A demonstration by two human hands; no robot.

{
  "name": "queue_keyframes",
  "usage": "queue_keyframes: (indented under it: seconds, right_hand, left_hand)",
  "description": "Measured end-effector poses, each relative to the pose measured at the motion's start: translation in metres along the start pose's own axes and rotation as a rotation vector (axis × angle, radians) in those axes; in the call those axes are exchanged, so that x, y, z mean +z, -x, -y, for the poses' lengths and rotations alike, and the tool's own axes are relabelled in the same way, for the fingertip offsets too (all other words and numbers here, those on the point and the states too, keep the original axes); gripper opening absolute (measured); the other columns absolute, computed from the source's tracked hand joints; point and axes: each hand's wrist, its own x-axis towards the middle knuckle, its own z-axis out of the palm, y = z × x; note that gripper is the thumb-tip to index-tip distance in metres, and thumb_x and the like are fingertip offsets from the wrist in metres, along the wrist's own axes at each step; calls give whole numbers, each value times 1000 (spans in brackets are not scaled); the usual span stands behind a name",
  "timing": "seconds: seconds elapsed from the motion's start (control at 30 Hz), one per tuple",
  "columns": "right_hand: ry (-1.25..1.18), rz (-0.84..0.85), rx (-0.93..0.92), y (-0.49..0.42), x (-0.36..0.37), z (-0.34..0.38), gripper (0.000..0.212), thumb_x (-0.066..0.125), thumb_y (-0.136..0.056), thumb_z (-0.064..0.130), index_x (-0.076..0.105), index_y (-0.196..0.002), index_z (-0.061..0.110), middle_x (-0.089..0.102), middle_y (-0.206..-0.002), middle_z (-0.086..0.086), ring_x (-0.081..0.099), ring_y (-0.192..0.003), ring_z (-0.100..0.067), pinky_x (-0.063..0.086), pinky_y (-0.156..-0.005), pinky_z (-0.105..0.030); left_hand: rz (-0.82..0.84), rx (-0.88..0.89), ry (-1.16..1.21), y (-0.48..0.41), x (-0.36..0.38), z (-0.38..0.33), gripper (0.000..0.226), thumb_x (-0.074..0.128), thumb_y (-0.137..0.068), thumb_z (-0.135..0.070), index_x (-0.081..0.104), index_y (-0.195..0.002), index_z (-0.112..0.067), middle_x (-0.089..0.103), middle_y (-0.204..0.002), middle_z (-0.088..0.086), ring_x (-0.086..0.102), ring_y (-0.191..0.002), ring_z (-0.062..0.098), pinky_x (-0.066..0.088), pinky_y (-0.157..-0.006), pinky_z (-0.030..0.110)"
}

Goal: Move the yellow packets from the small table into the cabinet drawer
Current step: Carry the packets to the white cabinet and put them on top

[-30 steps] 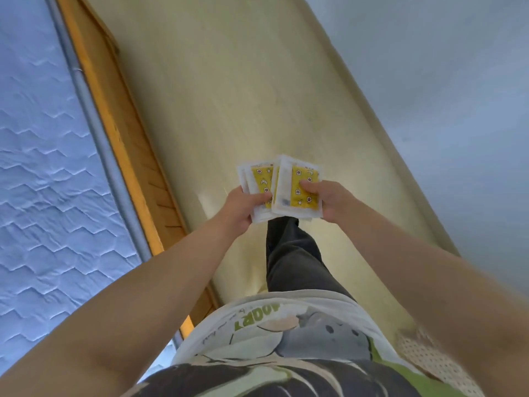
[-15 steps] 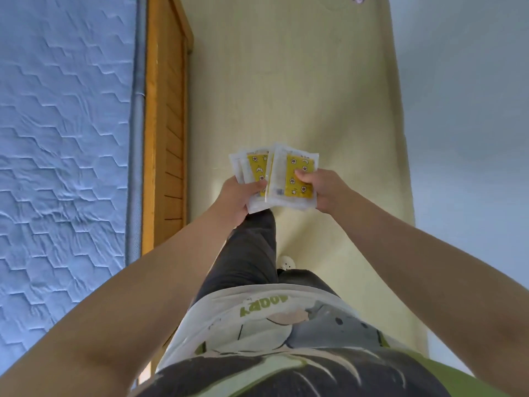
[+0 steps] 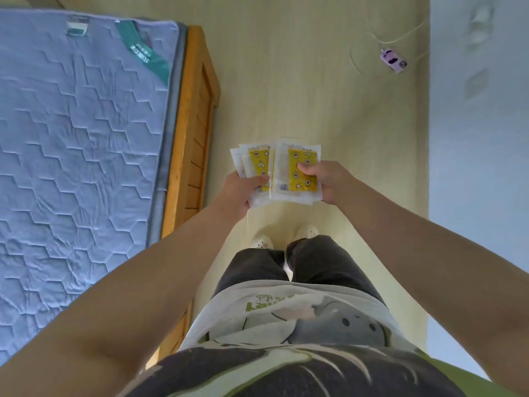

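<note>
I hold two bunches of yellow packets in front of me above the floor. My left hand (image 3: 239, 193) grips a fanned stack of yellow packets (image 3: 254, 164) with its thumb on top. My right hand (image 3: 326, 181) pinches another stack of yellow packets (image 3: 292, 179), thumb pressed on the yellow panel. The right stack overlaps the left one. Neither the small table nor the cabinet drawer is in view.
A bed with a blue quilted mattress (image 3: 74, 144) and a wooden frame (image 3: 194, 124) runs along my left. A pale wall (image 3: 481, 138) is on my right. A small purple device (image 3: 393, 60) with white cables lies on the floor ahead. My feet (image 3: 283, 239) stand on the pale wooden floor.
The view has turned and moved along the bed; the bed's end and the purple device on the floor have come into view. Both hands keep the same hold on the packets.
</note>
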Motion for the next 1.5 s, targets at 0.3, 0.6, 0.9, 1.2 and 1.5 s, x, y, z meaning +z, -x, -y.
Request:
queue_keyframes:
  seconds: [0.3, 0.6, 0.9, 1.2, 1.5]
  right_hand:
    - [242, 4, -3, -125, 42, 210, 23, 73, -81, 11, 64, -102, 7, 69, -107, -8, 66, -99, -26, 48, -97, -46]
    - [601, 207, -10, -213, 189, 356, 21, 66, -86, 6, 63, -106, 7, 69, -106, -9, 67, -96, -26, 52, -90, -48]
    - [1015, 377, 11, -288, 393, 414, 31, 75, -78, 12, 66, -108, 9, 69, -110, -7, 67, -98, -24, 53, -88, -46]
    - [1218, 504, 65, -352, 550, 514, 16, 70, -84, 15, 64, -99, 13, 66, -115, -4, 60, -111, -25, 45, -100, -47]
    - [1345, 674, 60, -425, 726, 707, 5, 59, -92, 9, 60, -89, 14, 63, -87, -2, 62, -82, -20, 50, -91, -40]
  left_hand:
    - [-130, 13, 212, -132, 56, -158, 32, 69, -80, 5, 64, -108, -9, 70, -107, 11, 69, -97, 29, 55, -87, 49]
    - [-392, 56, 572, -215, 14, -280, 27, 72, -77, 5, 65, -99, -9, 72, -96, 11, 71, -86, 29, 56, -81, 52]
    - [-552, 111, 970, -270, -97, -364, 32, 67, -81, 7, 60, -110, -3, 68, -102, 16, 68, -86, 31, 58, -75, 48]
    - [-659, 184, 1130, -331, -163, -496, 31, 68, -80, 7, 59, -107, -6, 69, -98, 13, 68, -82, 26, 57, -79, 45]
    - [-732, 340, 1320, -444, -205, -716, 33, 66, -82, 7, 62, -112, -5, 68, -113, 16, 67, -97, 31, 52, -90, 52]
